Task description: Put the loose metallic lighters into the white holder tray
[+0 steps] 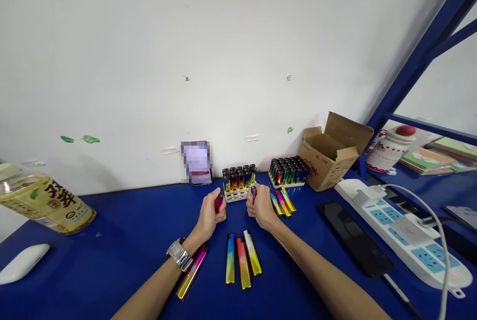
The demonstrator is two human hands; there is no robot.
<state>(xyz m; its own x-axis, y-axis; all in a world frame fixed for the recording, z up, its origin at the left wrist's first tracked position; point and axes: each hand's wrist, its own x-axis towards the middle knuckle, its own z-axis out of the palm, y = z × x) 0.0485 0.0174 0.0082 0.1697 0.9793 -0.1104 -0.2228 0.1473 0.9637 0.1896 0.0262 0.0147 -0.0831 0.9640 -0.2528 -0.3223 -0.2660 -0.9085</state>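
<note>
My left hand (209, 213) is closed around a magenta lighter (218, 203), its top showing above the fingers. Just in front of a white rack (233, 197), my right hand (264, 206) grips another lighter (254, 191); only its dark bluish top shows. That rack bears rows of black-topped lighters (241, 179) at the back, with bare holes along the front. Three lighters lie between my forearms: a blue-green one (230, 259), a red-gold one (243, 263) and a white-yellow one (253, 253). Beside my left wrist rests a magenta-gold lighter (192, 273).
A second rack of lighters (288, 171) stands right of the first, with several loose lighters (283, 202) before it. Further right are an open cardboard box (328, 163), a black phone (356, 238) and a power strip (406, 235). A bottle (48, 203) and white mouse (23, 263) are left.
</note>
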